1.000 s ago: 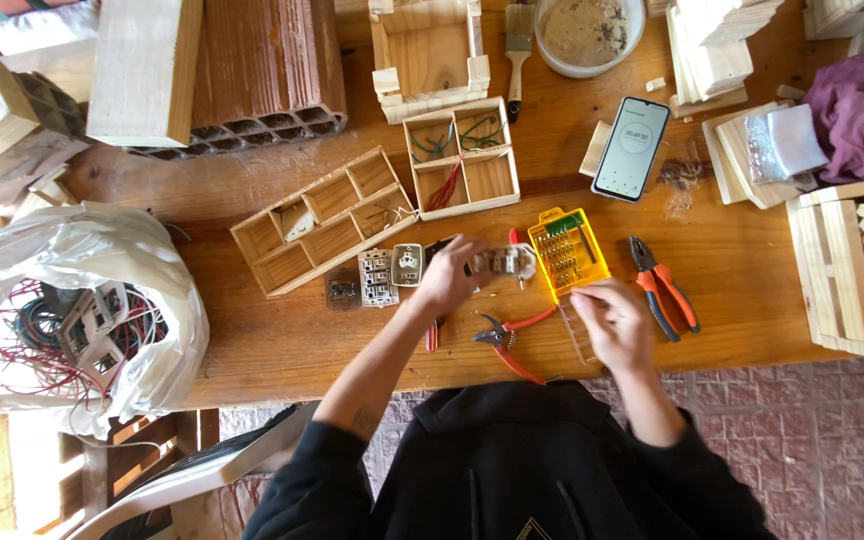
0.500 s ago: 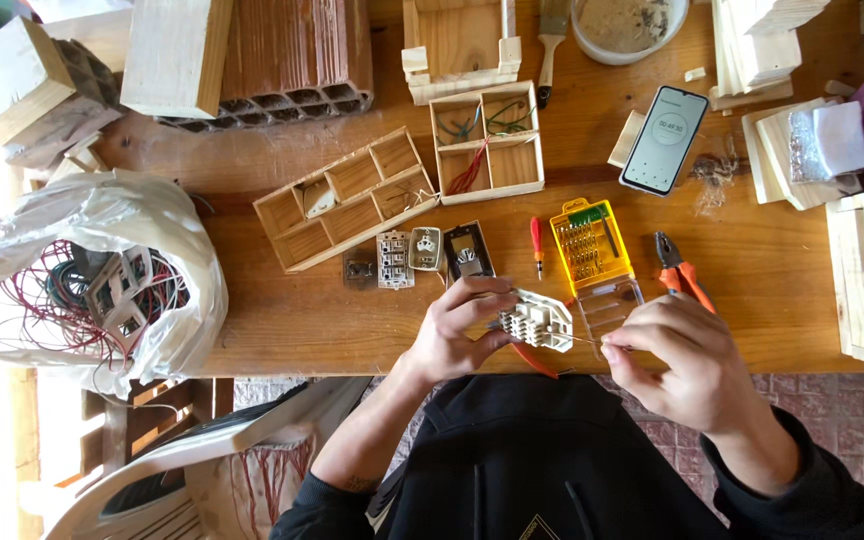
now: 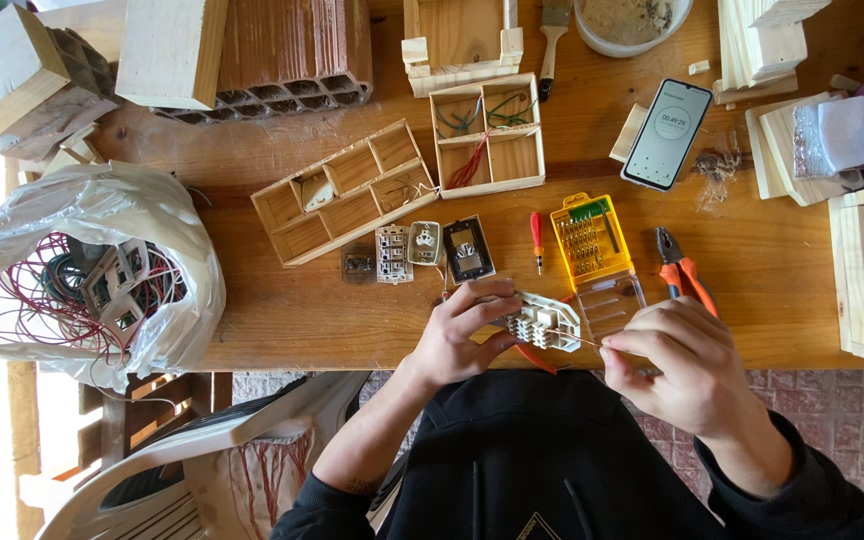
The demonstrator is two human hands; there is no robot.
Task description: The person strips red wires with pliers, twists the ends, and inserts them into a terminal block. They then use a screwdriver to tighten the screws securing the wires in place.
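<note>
A: Where is the white socket module?
B: Above the counter edge, long axis left-right, pinched in the left hand.
A: Right hand?
B: Fingertips pressed on a thin tool pointing left.

hands 2 | socket modules on tabletop 4 | divided wooden trays 2 | phone 1 | small red screwdriver 1 | orange-handled pliers 1 | yellow bit case 1

White plastic switch module, terminal side up, held at table's near edge.
</note>
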